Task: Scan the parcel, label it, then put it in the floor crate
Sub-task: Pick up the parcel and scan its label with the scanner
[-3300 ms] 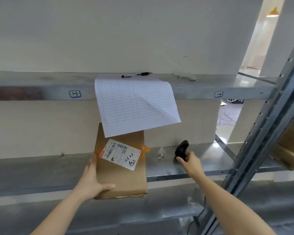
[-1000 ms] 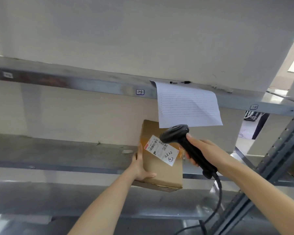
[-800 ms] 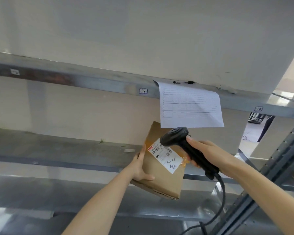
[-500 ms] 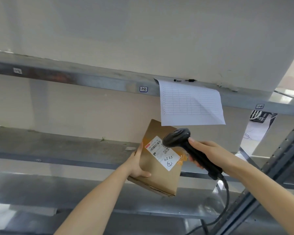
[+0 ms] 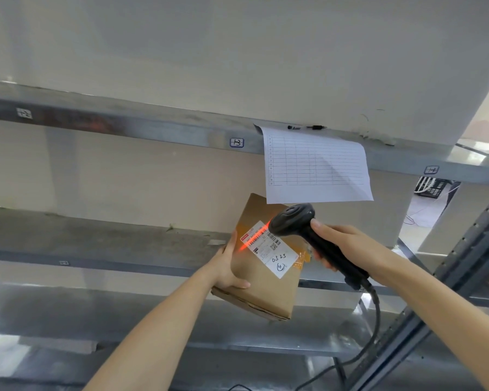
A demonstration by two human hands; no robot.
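My left hand [image 5: 227,262] grips the brown parcel [image 5: 261,280] by its left edge, thumb over the front, holding it tilted in the air in front of the middle shelf [image 5: 102,244], clear of it. My right hand [image 5: 340,245] is wrapped tight around the black scanner [image 5: 308,235] handle, head just over the white shipping label [image 5: 268,251], red scan line [image 5: 253,238] across the label's upper left end. Ruled sheet [image 5: 315,167] hangs off the upper shelf edge just above the parcel; scanner cable [image 5: 374,328] drops down from the handle.
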